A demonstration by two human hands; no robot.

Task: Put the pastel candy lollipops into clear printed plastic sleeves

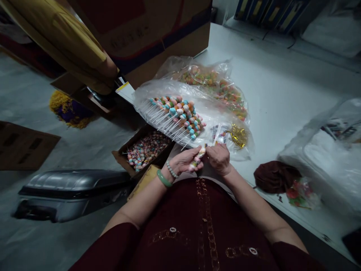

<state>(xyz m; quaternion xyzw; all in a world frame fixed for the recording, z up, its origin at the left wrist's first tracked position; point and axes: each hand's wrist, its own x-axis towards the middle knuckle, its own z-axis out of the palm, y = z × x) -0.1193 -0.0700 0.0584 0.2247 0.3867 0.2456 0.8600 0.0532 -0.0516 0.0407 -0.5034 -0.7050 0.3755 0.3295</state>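
My left hand (183, 162), with a beaded bracelet and a green bangle at the wrist, is closed around a wrapped pastel candy stick (201, 153). My right hand (219, 158) is pinched at the upper end of that stick; what lies between its fingertips is too small to make out. Just beyond the hands, a pile of candy skewers (180, 111) with white sticks rests on clear plastic. Gold twist ties (239, 135) and a small printed packet (219, 132) lie on the plastic to the right.
An open box (146, 150) of small wrapped candies stands at lower left, near a grey suitcase (73, 188). A large carton (158, 41) stands behind, beside another person's yellow sleeve (70, 41). More bagged candies (217, 84) and a dark cloth bundle (276, 176) sit on the white table (276, 90).
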